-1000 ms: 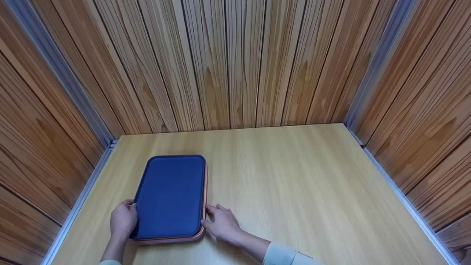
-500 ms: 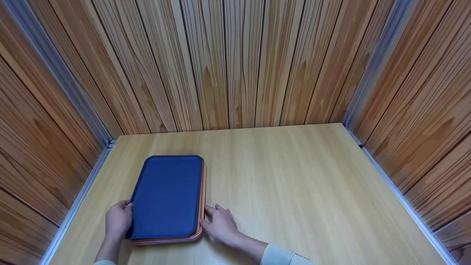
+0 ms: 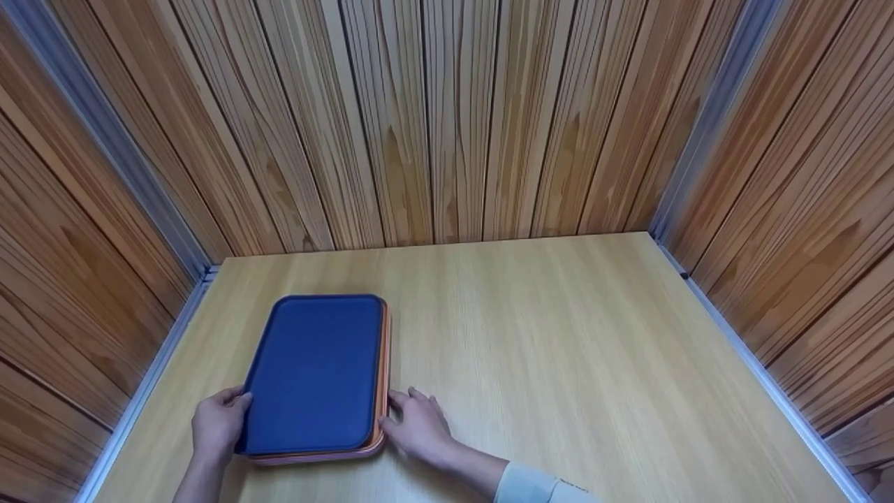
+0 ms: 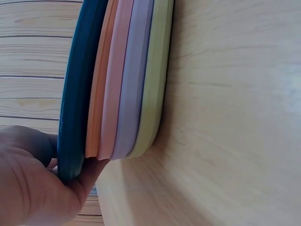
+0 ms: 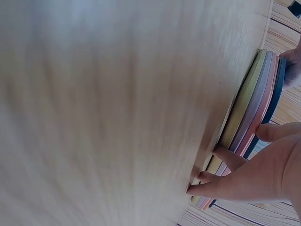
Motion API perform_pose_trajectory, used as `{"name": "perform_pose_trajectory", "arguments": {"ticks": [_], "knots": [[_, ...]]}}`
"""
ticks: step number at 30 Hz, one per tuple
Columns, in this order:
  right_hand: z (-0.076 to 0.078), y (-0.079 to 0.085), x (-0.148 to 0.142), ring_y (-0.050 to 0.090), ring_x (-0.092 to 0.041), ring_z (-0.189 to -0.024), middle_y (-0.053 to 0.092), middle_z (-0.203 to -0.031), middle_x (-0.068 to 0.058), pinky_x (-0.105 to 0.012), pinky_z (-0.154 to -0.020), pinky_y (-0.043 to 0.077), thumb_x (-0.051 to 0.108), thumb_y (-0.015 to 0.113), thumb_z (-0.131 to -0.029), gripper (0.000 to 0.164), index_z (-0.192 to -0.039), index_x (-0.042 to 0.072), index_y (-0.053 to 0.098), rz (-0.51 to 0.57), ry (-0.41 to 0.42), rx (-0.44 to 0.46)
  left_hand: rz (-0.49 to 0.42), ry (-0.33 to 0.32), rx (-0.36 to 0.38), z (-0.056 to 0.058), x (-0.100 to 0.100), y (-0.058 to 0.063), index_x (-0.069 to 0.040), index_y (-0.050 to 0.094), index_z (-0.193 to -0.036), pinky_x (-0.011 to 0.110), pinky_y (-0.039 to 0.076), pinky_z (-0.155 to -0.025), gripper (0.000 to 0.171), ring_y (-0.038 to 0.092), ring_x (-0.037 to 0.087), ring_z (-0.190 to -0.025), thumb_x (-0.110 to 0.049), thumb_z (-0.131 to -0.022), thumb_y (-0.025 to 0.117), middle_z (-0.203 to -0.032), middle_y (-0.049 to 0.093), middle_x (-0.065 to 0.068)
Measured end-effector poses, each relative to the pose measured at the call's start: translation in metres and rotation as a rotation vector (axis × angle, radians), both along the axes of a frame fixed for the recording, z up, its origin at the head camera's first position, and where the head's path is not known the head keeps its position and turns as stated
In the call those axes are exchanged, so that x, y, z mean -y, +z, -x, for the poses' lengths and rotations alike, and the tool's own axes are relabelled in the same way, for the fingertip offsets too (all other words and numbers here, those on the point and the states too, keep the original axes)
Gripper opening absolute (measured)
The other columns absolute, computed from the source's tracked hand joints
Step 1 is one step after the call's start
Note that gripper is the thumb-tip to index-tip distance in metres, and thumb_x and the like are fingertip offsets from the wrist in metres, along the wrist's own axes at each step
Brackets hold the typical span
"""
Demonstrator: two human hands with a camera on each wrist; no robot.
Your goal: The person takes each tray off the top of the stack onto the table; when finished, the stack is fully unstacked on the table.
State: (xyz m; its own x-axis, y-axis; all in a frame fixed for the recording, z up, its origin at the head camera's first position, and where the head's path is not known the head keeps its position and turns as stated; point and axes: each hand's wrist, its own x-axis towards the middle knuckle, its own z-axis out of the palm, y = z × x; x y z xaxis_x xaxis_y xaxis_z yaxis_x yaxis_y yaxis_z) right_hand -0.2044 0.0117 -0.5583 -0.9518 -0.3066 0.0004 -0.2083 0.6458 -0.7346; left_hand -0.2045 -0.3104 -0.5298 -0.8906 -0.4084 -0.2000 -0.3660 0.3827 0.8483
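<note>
A blue tray [image 3: 314,370] lies uppermost on a stack of trays at the left of the table. My left hand [image 3: 218,423] pinches its near left edge. In the left wrist view this edge sits slightly raised over the orange tray [image 4: 100,89], and pink [image 4: 117,89], lilac [image 4: 136,89] and pale yellow-green [image 4: 155,89] trays lie beneath. My right hand [image 3: 422,427] touches the right side of the stack. In the right wrist view its fingers [image 5: 228,157] rest against the lower trays, with the thumb against the upper rims.
The stack stands on a light wooden table [image 3: 559,363]. Wood-patterned walls [image 3: 461,126] rise behind and at both sides, with metal rails [image 3: 761,363] along the table's side edges.
The blue tray has shifted slightly left with my left hand, showing more of the orange rim at the right. My right hand has stayed nearly still against the stack.
</note>
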Motion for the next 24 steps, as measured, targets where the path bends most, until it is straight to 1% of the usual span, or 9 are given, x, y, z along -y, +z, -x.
{"name": "perform_pose_trajectory", "arguments": {"ticks": [2,4,8,10,13,14,19,23,24], "knots": [[0.000,0.000,0.000,0.046,-0.042,-0.137,0.064,-0.135,-0.012,-0.064,-0.115,0.022,0.031,0.071,-0.093,0.053,-0.136,0.002,0.062,-0.001,-0.005,-0.003,-0.021,0.021,-0.011,0.000,-0.001,0.000,0.014,0.056,-0.133,0.024,0.053,-0.064,0.040,0.067,0.014,-0.082,-0.011,-0.102,0.055,-0.112,0.071,0.025],[0.000,0.001,0.000,0.045,-0.042,-0.137,0.064,-0.136,-0.012,-0.064,-0.115,0.022,0.031,0.071,-0.093,0.053,-0.137,0.002,0.062,0.002,-0.007,-0.001,-0.040,0.034,-0.014,0.000,-0.001,0.000,0.014,0.057,-0.134,0.026,0.054,-0.067,0.040,0.068,0.018,-0.088,-0.011,-0.103,0.055,-0.118,0.068,0.027],[0.000,0.002,0.000,0.045,-0.042,-0.138,0.064,-0.136,-0.011,-0.065,-0.115,0.020,0.030,0.071,-0.093,0.054,-0.137,0.002,0.061,0.012,-0.008,0.004,-0.083,0.055,0.006,0.001,0.000,-0.001,0.012,0.056,-0.136,0.029,0.055,-0.071,0.041,0.064,0.024,-0.101,-0.013,-0.104,0.053,-0.129,0.062,0.028],[-0.001,0.002,0.000,0.044,-0.042,-0.138,0.064,-0.136,-0.011,-0.065,-0.115,0.020,0.030,0.071,-0.093,0.054,-0.137,0.002,0.061,0.014,-0.008,0.001,-0.103,0.062,0.012,0.002,0.002,-0.001,0.011,0.055,-0.137,0.028,0.055,-0.071,0.041,0.064,0.022,-0.099,-0.013,-0.104,0.054,-0.128,0.063,0.027],[-0.002,0.002,-0.001,0.045,-0.042,-0.137,0.064,-0.135,-0.013,-0.065,-0.114,0.022,0.029,0.071,-0.092,0.053,-0.136,0.000,0.062,0.010,-0.004,-0.011,-0.128,0.076,0.012,0.002,0.006,-0.001,0.012,0.055,-0.137,0.028,0.054,-0.069,0.041,0.065,0.018,-0.092,-0.013,-0.103,0.055,-0.122,0.066,0.025],[-0.002,0.002,-0.001,0.045,-0.042,-0.137,0.064,-0.135,-0.013,-0.065,-0.114,0.022,0.029,0.070,-0.093,0.052,-0.136,0.000,0.062,0.008,-0.002,-0.013,-0.131,0.078,0.016,0.003,0.007,-0.001,0.012,0.055,-0.137,0.027,0.054,-0.068,0.042,0.064,0.018,-0.091,-0.013,-0.103,0.055,-0.122,0.066,0.025],[-0.002,0.001,-0.001,0.046,-0.042,-0.136,0.065,-0.134,-0.014,-0.066,-0.114,0.023,0.028,0.069,-0.093,0.052,-0.135,-0.001,0.062,0.009,0.002,-0.016,-0.191,0.063,0.039,0.002,0.016,0.002,0.012,0.051,-0.140,0.029,0.054,-0.069,0.046,0.062,0.022,-0.098,-0.015,-0.104,0.055,-0.133,0.057,0.030],[-0.002,0.000,-0.001,0.046,-0.042,-0.137,0.064,-0.135,-0.014,-0.066,-0.114,0.023,0.028,0.068,-0.093,0.052,-0.136,-0.001,0.062,0.002,0.002,-0.010,-0.236,0.072,0.070,0.001,0.024,0.003,0.010,0.050,-0.142,0.031,0.056,-0.069,0.047,0.063,0.018,-0.090,-0.017,-0.104,0.056,-0.132,0.057,0.029],[-0.002,0.000,-0.001,0.046,-0.042,-0.137,0.064,-0.136,-0.013,-0.066,-0.114,0.023,0.029,0.068,-0.093,0.052,-0.136,0.000,0.062,0.001,0.002,-0.006,-0.244,0.069,0.075,0.001,0.026,0.004,0.010,0.049,-0.143,0.032,0.056,-0.069,0.048,0.063,0.018,-0.091,-0.018,-0.104,0.056,-0.134,0.056,0.029]]}}
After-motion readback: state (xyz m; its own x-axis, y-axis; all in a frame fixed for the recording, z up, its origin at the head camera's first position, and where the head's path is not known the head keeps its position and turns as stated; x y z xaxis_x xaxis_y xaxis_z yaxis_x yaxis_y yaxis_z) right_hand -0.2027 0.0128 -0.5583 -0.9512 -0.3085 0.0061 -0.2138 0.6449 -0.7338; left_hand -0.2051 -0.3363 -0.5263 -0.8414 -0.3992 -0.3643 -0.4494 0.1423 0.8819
